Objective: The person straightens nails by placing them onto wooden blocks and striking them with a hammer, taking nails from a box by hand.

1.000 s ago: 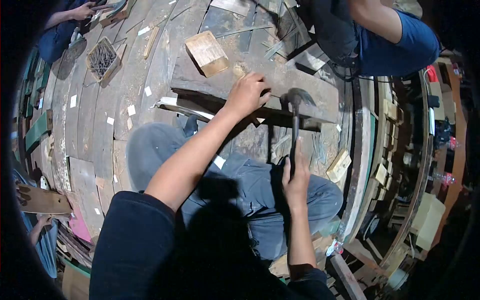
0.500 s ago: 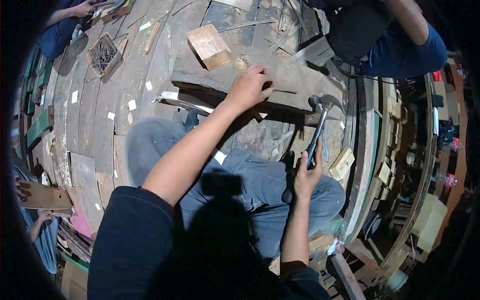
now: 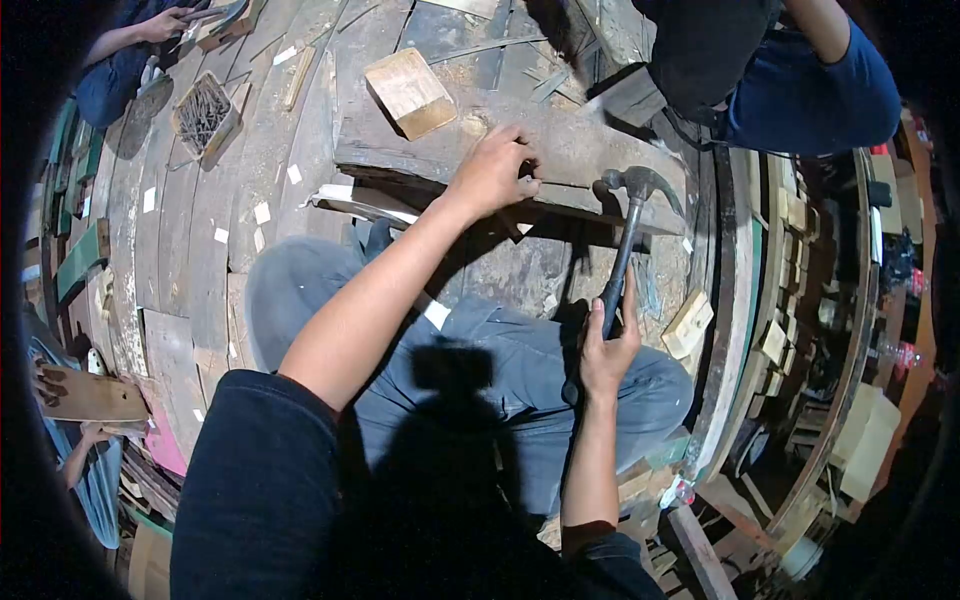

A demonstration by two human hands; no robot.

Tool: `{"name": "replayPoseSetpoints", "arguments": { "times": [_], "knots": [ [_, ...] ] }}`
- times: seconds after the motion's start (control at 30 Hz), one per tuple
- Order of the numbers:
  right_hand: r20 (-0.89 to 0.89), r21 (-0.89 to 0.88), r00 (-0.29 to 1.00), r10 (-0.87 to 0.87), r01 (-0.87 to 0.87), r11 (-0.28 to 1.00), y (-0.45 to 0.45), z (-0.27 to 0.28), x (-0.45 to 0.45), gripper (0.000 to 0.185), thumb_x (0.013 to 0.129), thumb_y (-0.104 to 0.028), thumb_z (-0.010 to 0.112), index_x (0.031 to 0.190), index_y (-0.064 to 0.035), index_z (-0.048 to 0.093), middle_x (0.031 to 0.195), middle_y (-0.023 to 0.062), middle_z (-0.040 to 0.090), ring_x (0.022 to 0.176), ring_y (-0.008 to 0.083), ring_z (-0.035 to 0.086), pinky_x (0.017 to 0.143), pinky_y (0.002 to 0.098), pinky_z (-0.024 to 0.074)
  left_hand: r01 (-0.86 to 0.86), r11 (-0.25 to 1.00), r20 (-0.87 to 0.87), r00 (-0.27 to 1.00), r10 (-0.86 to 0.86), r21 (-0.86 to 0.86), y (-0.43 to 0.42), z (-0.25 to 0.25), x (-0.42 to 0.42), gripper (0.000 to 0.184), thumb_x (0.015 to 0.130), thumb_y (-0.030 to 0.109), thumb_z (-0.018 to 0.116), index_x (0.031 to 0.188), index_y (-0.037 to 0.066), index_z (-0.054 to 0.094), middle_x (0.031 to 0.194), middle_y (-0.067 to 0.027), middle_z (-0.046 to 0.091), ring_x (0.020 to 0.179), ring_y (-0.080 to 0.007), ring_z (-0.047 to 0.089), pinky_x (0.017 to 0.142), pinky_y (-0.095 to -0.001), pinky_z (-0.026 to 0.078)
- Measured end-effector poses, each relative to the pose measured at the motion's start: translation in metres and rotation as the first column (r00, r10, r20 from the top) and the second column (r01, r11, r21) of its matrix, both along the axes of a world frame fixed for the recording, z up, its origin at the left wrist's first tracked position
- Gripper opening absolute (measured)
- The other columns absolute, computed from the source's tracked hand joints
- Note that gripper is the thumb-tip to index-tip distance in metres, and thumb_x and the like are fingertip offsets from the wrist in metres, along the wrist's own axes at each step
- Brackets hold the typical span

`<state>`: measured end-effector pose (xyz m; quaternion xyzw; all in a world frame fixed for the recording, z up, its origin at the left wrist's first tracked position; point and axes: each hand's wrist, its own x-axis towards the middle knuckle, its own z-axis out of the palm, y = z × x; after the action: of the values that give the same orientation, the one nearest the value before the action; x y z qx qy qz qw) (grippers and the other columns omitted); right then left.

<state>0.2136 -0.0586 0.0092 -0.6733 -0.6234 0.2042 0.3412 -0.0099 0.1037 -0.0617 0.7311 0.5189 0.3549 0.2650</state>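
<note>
My right hand (image 3: 609,350) is wrapped round the dark handle of a claw hammer (image 3: 625,240). The hammer's metal head is up and away from me, over the right end of a thick wooden plank (image 3: 580,135). At the plank's near edge rests my left hand (image 3: 497,170), its fingers curled in a pinch. A thin nail (image 3: 562,184) sticks out to the right from those fingers, seen small. On the plank's left part stands a pale wooden block (image 3: 410,92), to the left of my left hand.
A basket of nails (image 3: 205,115) is at the upper left. Another person's blue sleeve (image 3: 815,90) is at the upper right, and a co-worker's hand (image 3: 165,24) at the upper left. A small wood block (image 3: 688,324) lies near my right knee. Wood scraps are scattered on the floor.
The hammer was low over the plank a second ago, swung right and outward, and has now shifted slightly up and left. My left hand has barely moved. The person at the upper right has shifted.
</note>
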Motion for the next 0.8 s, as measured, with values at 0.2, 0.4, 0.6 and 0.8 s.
{"name": "replayPoseSetpoints", "arguments": {
  "times": [0.2,0.4,0.6,0.8],
  "knots": [
    [-0.007,0.000,1.000,0.015,-0.015,1.000,-0.004,-0.001,-0.001,0.049,0.094,-0.004,0.061,0.142,0.0014,0.051,0.136,0.0222,0.059,0.122,0.0331,0.061,0.101,0.0382,0.0455,0.025,0.998,0.007,1.000,-0.026,0.063,0.000,-0.004,-0.001,0.017,0.070,0.015,0.074,0.086,0.008,0.073,0.104,-0.0140,0.060,0.110,-0.0341,0.055,0.098,-0.0431,0.046],
    [0.191,0.035,0.968,0.160,-0.169,0.985,-0.005,0.011,-0.012,0.051,0.092,0.001,0.060,0.143,-0.0003,0.050,0.113,0.0226,0.066,0.099,0.0366,0.065,0.090,0.0400,0.0501,0.057,0.998,0.022,0.998,-0.057,-0.021,0.003,-0.001,-0.004,0.015,0.067,0.013,0.075,0.081,0.008,0.073,0.104,-0.0139,0.061,0.109,-0.0343,0.056,0.098,-0.0429,0.045],
    [0.315,0.132,0.934,0.166,-0.216,0.967,-0.013,0.036,-0.023,0.055,0.092,0.003,0.057,0.146,0.0004,0.046,0.107,0.0236,0.063,0.087,0.0368,0.060,0.082,0.0408,0.0498,0.038,0.999,0.019,0.999,-0.037,-0.037,0.003,-0.006,-0.003,0.014,0.069,0.013,0.076,0.082,0.009,0.073,0.106,-0.0122,0.062,0.110,-0.0329,0.056,0.100,-0.0398,0.044],
    [0.232,-0.164,0.933,0.273,-0.239,0.957,-0.017,0.029,-0.024,0.065,0.088,0.009,0.056,0.150,-0.0046,0.042,0.100,0.0222,0.059,0.086,0.0381,0.059,0.081,0.0420,0.0503,0.042,0.998,0.054,0.998,-0.039,-0.041,0.002,-0.002,-0.002,0.012,0.070,0.013,0.075,0.082,0.009,0.073,0.104,-0.0121,0.063,0.109,-0.0323,0.057,0.099,-0.0405,0.045]
  ]
}}
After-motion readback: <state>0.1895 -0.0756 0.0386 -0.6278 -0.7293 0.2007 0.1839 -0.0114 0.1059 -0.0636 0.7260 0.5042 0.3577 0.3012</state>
